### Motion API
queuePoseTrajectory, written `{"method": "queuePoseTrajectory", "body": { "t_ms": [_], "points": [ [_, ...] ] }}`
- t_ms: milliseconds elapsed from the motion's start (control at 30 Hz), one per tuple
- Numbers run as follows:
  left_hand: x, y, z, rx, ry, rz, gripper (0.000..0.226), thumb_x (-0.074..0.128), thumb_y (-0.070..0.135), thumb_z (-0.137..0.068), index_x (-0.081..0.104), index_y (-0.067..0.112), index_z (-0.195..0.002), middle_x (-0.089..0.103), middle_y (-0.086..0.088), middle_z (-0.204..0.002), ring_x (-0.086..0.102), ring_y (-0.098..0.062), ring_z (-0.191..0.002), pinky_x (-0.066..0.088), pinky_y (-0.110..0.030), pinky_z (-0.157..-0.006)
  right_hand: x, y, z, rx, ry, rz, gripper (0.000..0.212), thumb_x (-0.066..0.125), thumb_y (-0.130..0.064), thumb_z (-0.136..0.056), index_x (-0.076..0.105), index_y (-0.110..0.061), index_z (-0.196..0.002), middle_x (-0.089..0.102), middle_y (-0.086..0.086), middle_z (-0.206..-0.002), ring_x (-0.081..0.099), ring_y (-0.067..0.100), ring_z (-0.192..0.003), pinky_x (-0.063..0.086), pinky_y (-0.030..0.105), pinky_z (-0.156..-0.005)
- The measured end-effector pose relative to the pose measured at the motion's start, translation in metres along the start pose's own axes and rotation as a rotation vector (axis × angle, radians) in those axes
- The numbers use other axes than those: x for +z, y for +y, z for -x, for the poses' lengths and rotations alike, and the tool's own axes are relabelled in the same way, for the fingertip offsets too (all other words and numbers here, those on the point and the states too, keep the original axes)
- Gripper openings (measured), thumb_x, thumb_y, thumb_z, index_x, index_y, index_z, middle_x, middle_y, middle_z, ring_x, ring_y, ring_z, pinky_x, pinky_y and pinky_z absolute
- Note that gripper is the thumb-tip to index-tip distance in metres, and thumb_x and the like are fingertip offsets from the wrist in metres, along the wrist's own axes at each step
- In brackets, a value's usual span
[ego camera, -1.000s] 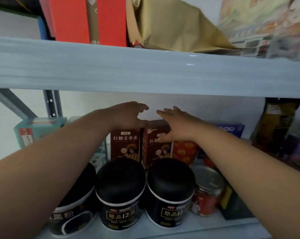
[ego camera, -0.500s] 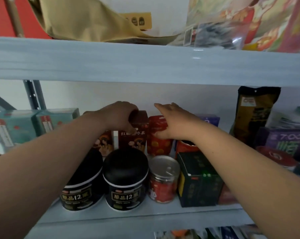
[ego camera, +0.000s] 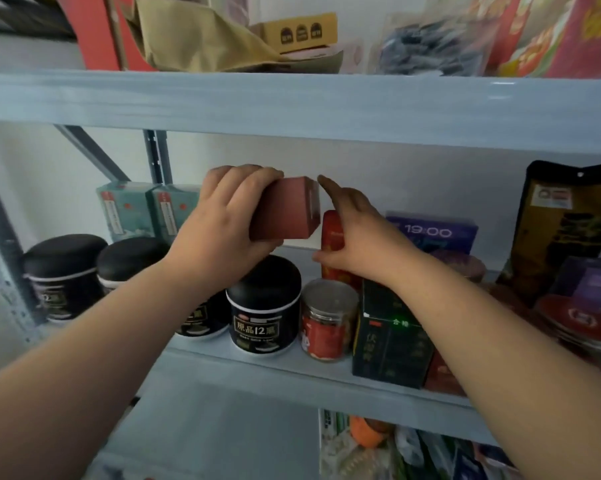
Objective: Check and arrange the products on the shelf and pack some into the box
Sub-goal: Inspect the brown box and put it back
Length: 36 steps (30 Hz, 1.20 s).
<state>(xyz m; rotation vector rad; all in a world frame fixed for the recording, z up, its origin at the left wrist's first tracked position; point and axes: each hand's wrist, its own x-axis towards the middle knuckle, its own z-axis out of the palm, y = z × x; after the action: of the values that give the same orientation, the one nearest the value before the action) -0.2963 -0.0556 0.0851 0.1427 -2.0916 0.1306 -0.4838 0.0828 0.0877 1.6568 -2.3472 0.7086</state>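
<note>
Maroon carton (ego camera: pixel 288 209) lies in the left grip (ego camera: pixel 223 223), whose fingers wrap round its near end. It is tipped on its side just above a black-lidded jar (ego camera: pixel 264 289). Half a second ago it stood upright on the shelf (ego camera: pixel 257 372) under that grip; now it is lifted clear. Just right of the carton, the right grip (ego camera: pixel 358 237) is spread, its fingers fairly straight, resting against a red packet (ego camera: pixel 332 230).
</note>
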Motion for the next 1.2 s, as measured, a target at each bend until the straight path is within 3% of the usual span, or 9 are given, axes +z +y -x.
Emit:
{"method": "queuePoseTrajectory", "body": {
  "t_ms": [100,267,367,467,600,733,867,1100,1200],
  "points": [
    [-0.023,0.011,0.01,0.003,0.012,0.065,0.078,0.089,0.019,-0.071,0.052,0.006,-0.138,0.055,-0.012,-0.13,0.046,-0.035,-0.12,0.022,-0.018,-0.111,0.005,-0.014,0.013,-0.038,0.087,-0.118,0.117,0.088,-0.039,-0.077,0.005,-0.047,-0.16,0.024,0.004,-0.162,0.043,0.023,-0.139,0.043,0.033,-0.104],
    [-0.064,0.017,0.026,-0.008,0.023,0.252,0.08,0.09,0.023,-0.071,0.049,0.013,-0.14,0.046,0.001,-0.134,0.044,-0.013,-0.127,0.033,-0.016,-0.11,-0.01,-0.043,0.041,-0.068,0.218,-0.242,0.095,0.09,-0.05,-0.066,0.041,-0.044,-0.147,0.045,-0.01,-0.142,0.049,0.007,-0.128,0.045,0.037,-0.11],
    [-0.079,0.011,0.045,-0.171,0.036,0.691,0.077,0.083,0.022,-0.076,0.042,0.029,-0.14,0.044,0.001,-0.144,0.045,-0.016,-0.138,0.048,-0.036,-0.107,-0.004,-0.066,0.065,0.008,0.225,-0.379,0.083,0.092,-0.055,-0.061,0.05,-0.053,-0.132,0.058,-0.025,-0.131,0.057,-0.004,-0.118,0.049,0.031,-0.105],
    [-0.083,0.006,0.071,-0.34,0.047,1.221,0.066,0.073,0.014,-0.084,0.041,0.031,-0.14,0.047,-0.002,-0.148,0.053,-0.028,-0.136,0.053,-0.038,-0.103,0.011,-0.094,0.085,0.078,0.285,-0.618,0.073,0.091,-0.059,-0.058,0.055,-0.053,-0.121,0.069,-0.025,-0.12,0.064,-0.007,-0.111,0.053,0.028,-0.097],
    [-0.082,-0.003,0.109,-0.391,-0.088,1.229,0.056,0.069,0.033,-0.087,0.047,0.039,-0.138,0.06,0.005,-0.14,0.057,-0.022,-0.132,0.055,-0.034,-0.098,0.027,-0.132,0.101,0.134,0.371,-0.778,0.073,0.082,-0.059,-0.062,0.058,-0.038,-0.127,0.071,-0.019,-0.119,0.068,0.001,-0.109,0.056,0.02,-0.087],
    [-0.085,-0.008,0.141,-0.476,-0.106,1.353,0.051,0.072,0.035,-0.086,0.053,0.048,-0.132,0.061,0.008,-0.133,0.065,-0.024,-0.121,0.06,-0.034,-0.081,0.055,-0.165,0.116,0.228,0.334,-0.964,0.067,0.08,-0.057,-0.066,0.064,-0.031,-0.125,0.075,-0.006,-0.119,0.072,0.016,-0.11,0.06,0.043,-0.093],
    [-0.087,-0.006,0.171,-0.719,-0.03,1.409,0.04,0.063,0.028,-0.087,0.058,0.041,-0.124,0.068,0.009,-0.121,0.073,-0.015,-0.099,0.059,-0.027,-0.064,0.086,-0.186,0.128,0.388,0.306,-1.114,0.067,0.068,-0.085,-0.067,0.07,-0.04,-0.118,0.075,-0.001,-0.122,0.071,0.025,-0.114,0.052,0.057,-0.102],
    [-0.096,-0.018,0.21,-1.003,-0.108,1.383,0.038,0.056,0.035,-0.087,0.06,0.025,-0.124,0.075,-0.002,-0.102,0.073,-0.022,-0.082,0.062,-0.038,-0.061,0.12,-0.204,0.148,0.472,0.212,-1.271,0.036,0.056,-0.054,-0.086,0.08,-0.036,-0.107,0.076,0.002,-0.119,0.071,0.021,-0.114,0.053,0.056,-0.102],
    [-0.104,-0.023,0.218,-1.045,-0.072,1.355,0.026,0.053,0.024,-0.099,0.053,0.023,-0.126,0.075,-0.009,-0.101,0.073,-0.025,-0.077,0.06,-0.037,-0.054,0.128,-0.211,0.157,0.417,0.17,-1.29,0.039,0.053,-0.048,-0.09,0.075,-0.032,-0.119,0.075,0.002,-0.122,0.07,0.023,-0.117,0.058,0.052,-0.093]
  ]
}}
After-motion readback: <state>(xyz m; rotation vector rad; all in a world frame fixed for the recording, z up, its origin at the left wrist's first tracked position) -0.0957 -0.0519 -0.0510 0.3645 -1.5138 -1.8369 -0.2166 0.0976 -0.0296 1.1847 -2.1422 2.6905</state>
